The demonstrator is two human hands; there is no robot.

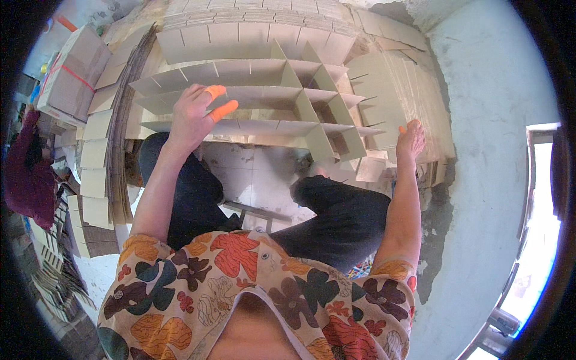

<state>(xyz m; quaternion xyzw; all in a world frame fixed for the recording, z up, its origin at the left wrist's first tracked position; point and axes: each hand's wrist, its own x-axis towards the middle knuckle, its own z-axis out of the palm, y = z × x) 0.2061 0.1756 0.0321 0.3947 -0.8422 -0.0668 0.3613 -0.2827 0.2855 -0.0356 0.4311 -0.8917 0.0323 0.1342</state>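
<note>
A cardboard divider grid (327, 99) stands in front of me. Its long slotted strips run left to right, and two shorter strips (308, 107) cross them at the right end. Above the left part of the long strips, my left hand (191, 117) is open with thumb and forefinger apart, both in orange finger covers, and nothing between them. At the right, my right hand (411, 141) is by a fanned stack of cardboard pieces (387, 96). Its fingers look foreshortened, so whether it grips a piece cannot be made out.
More slotted cardboard (252, 18) is piled at the far side. A long row of stacked strips (99, 150) lies left, beside a carton (75, 75) with a red band. Another person in a dark red sleeve (30, 171) is at the far left. A peeling wall (480, 120) bounds the right.
</note>
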